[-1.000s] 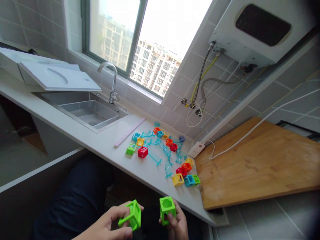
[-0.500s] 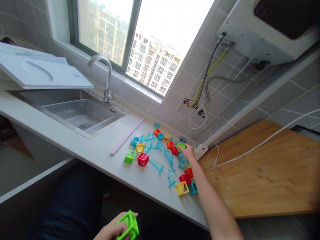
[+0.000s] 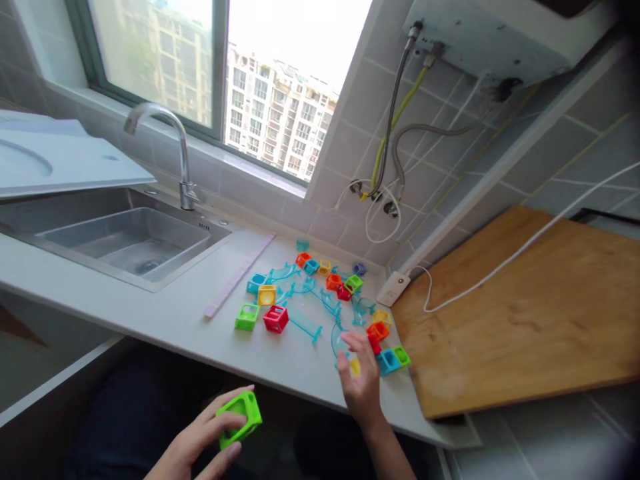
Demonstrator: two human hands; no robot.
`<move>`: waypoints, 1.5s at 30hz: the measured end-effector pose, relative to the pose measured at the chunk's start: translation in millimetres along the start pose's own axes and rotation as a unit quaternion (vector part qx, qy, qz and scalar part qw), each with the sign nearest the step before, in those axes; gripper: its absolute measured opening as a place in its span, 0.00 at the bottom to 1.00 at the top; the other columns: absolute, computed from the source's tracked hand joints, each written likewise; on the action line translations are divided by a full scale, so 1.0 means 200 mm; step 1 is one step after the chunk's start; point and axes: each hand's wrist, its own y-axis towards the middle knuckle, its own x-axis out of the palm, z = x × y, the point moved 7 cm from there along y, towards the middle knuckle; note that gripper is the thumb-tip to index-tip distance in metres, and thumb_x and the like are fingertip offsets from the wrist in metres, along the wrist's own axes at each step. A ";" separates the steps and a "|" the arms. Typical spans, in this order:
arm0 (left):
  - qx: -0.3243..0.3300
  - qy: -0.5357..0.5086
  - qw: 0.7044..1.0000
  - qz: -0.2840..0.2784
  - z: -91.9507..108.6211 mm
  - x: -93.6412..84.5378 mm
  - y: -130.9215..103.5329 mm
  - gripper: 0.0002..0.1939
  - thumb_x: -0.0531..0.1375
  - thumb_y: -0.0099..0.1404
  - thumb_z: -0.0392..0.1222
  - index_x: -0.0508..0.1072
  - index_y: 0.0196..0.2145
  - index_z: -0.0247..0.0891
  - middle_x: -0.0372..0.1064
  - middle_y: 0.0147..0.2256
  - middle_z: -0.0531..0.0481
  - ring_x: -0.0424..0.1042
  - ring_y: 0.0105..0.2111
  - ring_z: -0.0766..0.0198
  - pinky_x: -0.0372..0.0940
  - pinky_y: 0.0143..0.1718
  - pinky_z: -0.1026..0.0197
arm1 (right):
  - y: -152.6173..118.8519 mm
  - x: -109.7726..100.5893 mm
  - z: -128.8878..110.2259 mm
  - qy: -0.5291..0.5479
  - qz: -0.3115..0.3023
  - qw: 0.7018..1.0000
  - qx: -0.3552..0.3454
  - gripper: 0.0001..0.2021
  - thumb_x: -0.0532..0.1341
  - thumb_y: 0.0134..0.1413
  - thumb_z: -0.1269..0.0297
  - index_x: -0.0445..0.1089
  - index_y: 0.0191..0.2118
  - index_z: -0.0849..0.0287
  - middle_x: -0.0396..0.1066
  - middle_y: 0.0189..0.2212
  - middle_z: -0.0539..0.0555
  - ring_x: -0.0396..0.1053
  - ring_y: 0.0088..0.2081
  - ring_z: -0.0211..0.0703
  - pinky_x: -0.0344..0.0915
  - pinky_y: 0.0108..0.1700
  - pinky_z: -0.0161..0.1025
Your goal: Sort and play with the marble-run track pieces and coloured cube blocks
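My left hand (image 3: 200, 433) is closed around a green open-sided cube block (image 3: 241, 419), held below the counter's front edge. My right hand (image 3: 363, 377) hovers over the counter front with fingers apart, holding nothing. It partly hides a yellow cube block (image 3: 355, 366) and a red one (image 3: 374, 344). Just right of it sit a blue cube block (image 3: 389, 362) and a green one (image 3: 401, 356). Farther back, another green cube block (image 3: 353, 285) rests against a red block (image 3: 344, 292). Translucent blue track pieces (image 3: 305, 324) lie among the blocks.
A steel sink (image 3: 193, 257) with a faucet (image 3: 184, 153) is at left, a white panel (image 3: 100, 163) leaning over it. A pale purple strip (image 3: 240, 277) lies on the counter. A power strip (image 3: 393, 289) and wooden board (image 3: 500, 320) stand at right.
My right hand has let go of the green block at the back and come toward the counter's front edge. My left hand has turned slightly with its green block. The view has shifted.
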 end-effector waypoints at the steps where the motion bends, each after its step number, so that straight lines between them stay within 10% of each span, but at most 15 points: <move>1: 0.006 0.024 1.000 0.002 0.05 -0.02 0.04 0.16 0.65 0.65 0.50 0.79 0.50 0.51 0.62 0.65 0.51 0.58 0.67 0.42 0.55 0.68 0.51 | -0.12 0.03 -0.06 0.050 -0.032 0.998 -0.007 0.12 0.62 0.60 0.65 0.78 0.48 0.52 0.78 0.43 0.57 0.75 0.45 0.51 0.70 0.50 0.48; 5: 0.095 0.140 0.985 0.030 0.41 -0.09 0.26 0.11 0.65 0.66 0.49 0.81 0.44 0.45 0.69 0.59 0.48 0.65 0.62 0.46 0.61 0.63 0.58 | -0.32 0.22 -0.19 0.133 -0.127 0.983 -0.026 0.13 0.62 0.60 0.67 0.80 0.48 0.52 0.79 0.29 0.53 0.75 0.30 0.44 0.70 0.37 0.40; 11: 0.253 0.409 0.876 -0.015 0.87 0.04 0.80 0.12 0.58 0.71 0.49 0.79 0.45 0.45 0.68 0.58 0.43 0.72 0.54 0.51 0.68 0.56 0.53 | -0.04 0.36 -0.04 0.169 -0.061 0.983 0.023 0.11 0.59 0.63 0.64 0.79 0.44 0.59 0.77 0.28 0.53 0.70 0.27 0.38 0.68 0.34 0.35; 23: 0.145 0.635 0.758 -0.020 0.69 0.06 2.13 0.15 0.58 0.70 0.50 0.82 0.44 0.42 0.78 0.46 0.43 0.76 0.47 0.53 0.68 0.51 0.56 | -0.02 0.41 -0.01 0.249 -0.113 0.955 0.112 0.09 0.60 0.63 0.66 0.79 0.42 0.56 0.79 0.34 0.52 0.76 0.36 0.42 0.67 0.40 0.35; 30: 0.071 0.649 0.758 -0.004 0.57 0.06 2.37 0.15 0.60 0.72 0.50 0.75 0.49 0.37 0.74 0.48 0.45 0.75 0.47 0.57 0.71 0.50 0.49 | -0.01 0.44 0.01 0.240 -0.138 0.954 0.119 0.10 0.60 0.63 0.63 0.78 0.44 0.56 0.80 0.37 0.53 0.77 0.40 0.43 0.68 0.45 0.35; 38: 0.075 0.650 0.751 0.092 0.75 -0.04 2.42 0.24 0.48 0.76 0.53 0.77 0.50 0.33 0.76 0.50 0.36 0.74 0.51 0.49 0.68 0.51 0.48 | -0.02 0.46 0.00 0.221 -0.167 0.954 0.115 0.12 0.61 0.63 0.60 0.78 0.46 0.55 0.81 0.37 0.52 0.77 0.40 0.45 0.68 0.47 0.36; 45: 0.145 0.656 0.739 -0.051 0.78 0.39 2.57 0.12 0.59 0.69 0.45 0.80 0.46 0.43 0.79 0.45 0.47 0.77 0.45 0.57 0.68 0.48 0.59 | -0.03 0.48 0.01 0.217 -0.181 0.951 0.127 0.12 0.61 0.62 0.58 0.77 0.48 0.53 0.81 0.38 0.52 0.77 0.42 0.47 0.69 0.48 0.38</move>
